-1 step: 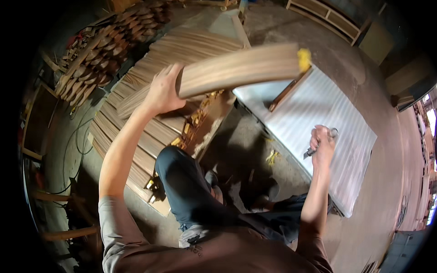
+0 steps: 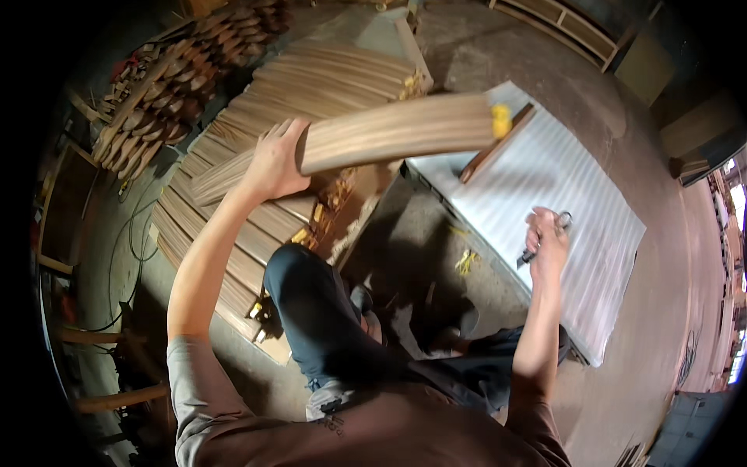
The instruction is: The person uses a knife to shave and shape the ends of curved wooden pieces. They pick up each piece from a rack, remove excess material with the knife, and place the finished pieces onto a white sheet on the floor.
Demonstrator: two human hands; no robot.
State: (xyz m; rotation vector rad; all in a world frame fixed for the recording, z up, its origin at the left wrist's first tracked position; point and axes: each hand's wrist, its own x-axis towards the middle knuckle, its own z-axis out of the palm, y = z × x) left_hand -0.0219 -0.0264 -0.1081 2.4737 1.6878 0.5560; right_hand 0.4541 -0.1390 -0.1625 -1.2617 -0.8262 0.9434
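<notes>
My left hand (image 2: pixel 280 159) is closed around a long, slightly curved wooden board (image 2: pixel 397 132). The board is held up and slants across the view, with a yellow lump (image 2: pixel 502 121) on its right end. Beneath it lies a stack of similar boards (image 2: pixel 327 70), several with yellow bits at their ends. In my right hand (image 2: pixel 548 241), fingers wrapped round it, is a small knife-like tool (image 2: pixel 527 255); a metal ring (image 2: pixel 566 220) sticks out at the other side of the fist. That hand is over a table covered in white ribbed sheeting (image 2: pixel 595 257).
A dark wooden strip (image 2: pixel 498 144) rests on the sheeting. Yellow scraps (image 2: pixel 467 261) lie on the floor between the stack and the table, near my feet. Shaped wooden parts (image 2: pixel 167 101) are piled at the far left, with a cable (image 2: pixel 113 265) on the floor nearby.
The board's right end has moved left and down a little. My left hand has shifted slightly left with it, and my right hand slightly left and up.
</notes>
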